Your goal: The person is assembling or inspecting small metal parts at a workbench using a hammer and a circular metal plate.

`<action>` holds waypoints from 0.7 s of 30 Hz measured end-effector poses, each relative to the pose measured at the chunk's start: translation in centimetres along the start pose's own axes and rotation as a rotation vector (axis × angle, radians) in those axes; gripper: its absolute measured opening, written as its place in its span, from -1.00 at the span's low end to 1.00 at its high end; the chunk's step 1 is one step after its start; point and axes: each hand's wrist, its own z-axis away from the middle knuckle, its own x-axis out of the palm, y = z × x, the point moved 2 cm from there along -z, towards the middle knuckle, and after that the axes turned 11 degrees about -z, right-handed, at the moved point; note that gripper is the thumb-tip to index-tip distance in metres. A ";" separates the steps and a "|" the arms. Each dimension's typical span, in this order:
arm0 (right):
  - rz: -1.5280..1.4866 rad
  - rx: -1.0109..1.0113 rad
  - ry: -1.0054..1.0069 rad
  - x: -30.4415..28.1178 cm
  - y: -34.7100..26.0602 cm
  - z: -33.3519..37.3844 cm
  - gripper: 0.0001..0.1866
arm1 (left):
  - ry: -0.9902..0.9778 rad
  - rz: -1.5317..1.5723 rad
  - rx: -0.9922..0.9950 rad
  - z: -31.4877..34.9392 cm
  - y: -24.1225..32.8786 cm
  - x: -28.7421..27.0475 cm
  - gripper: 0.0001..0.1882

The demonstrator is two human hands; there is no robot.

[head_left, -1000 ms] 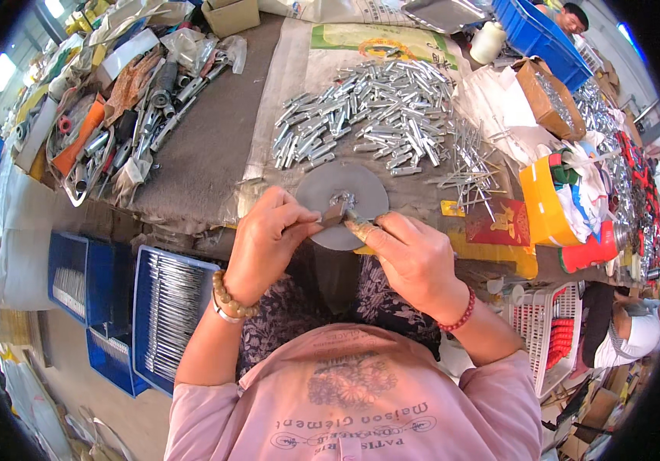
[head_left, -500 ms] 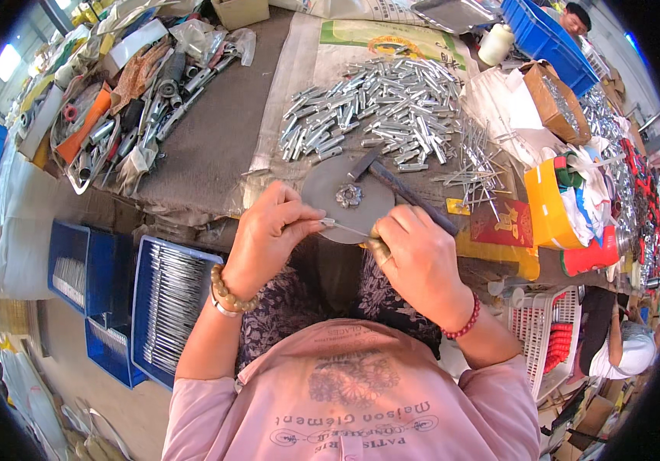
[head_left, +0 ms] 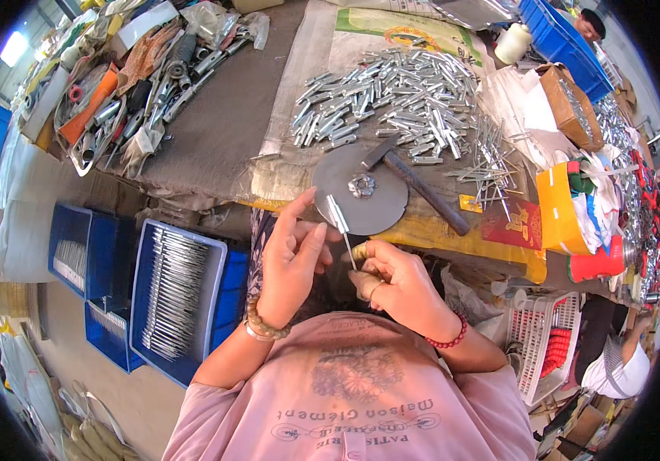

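Observation:
Pinched in my right hand is a thin metal rod with a shiny silver tube on its upper end, tilted up and to the left. My left hand is beside the tube, fingers apart and holding nothing. Beyond both hands a round grey metal disc lies at the bench edge, with a small flower-shaped metal piece at its middle. A hammer rests with its head on the disc. Farther back spreads a heap of silver tubes, and thin metal rods lie right of it.
Left below the bench, a blue bin holds rows of rods with tubes; smaller blue bins adjoin it. Mixed tools and bags crowd the bench's left. To the right stand a yellow box and a white basket. Two people are on the right side.
My left hand has let go of the tube and opened. My right hand has drawn the rod nearer to me, and the tube now points upward instead of left.

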 end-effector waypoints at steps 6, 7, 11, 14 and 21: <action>-0.138 0.047 -0.078 1.7 1.2 -0.2 -0.71 | 0.001 0.216 -0.068 0.8 -0.6 -0.1 -0.39; -0.083 0.006 -0.065 2.0 1.4 -0.3 -0.70 | 0.007 0.257 -0.077 1.1 -0.6 -0.4 -0.36; 0.141 -0.167 -0.026 2.8 1.5 -0.3 -0.65 | 0.046 0.296 -0.052 1.5 -1.0 -0.7 -0.28; 0.126 -0.108 0.003 1.8 0.5 -0.2 -0.53 | 0.105 0.355 -0.070 1.5 -1.9 -3.3 -0.33; -0.051 -0.213 0.239 -2.6 0.3 -1.4 -0.60 | 0.621 0.106 -0.319 4.8 -11.1 -15.9 -0.47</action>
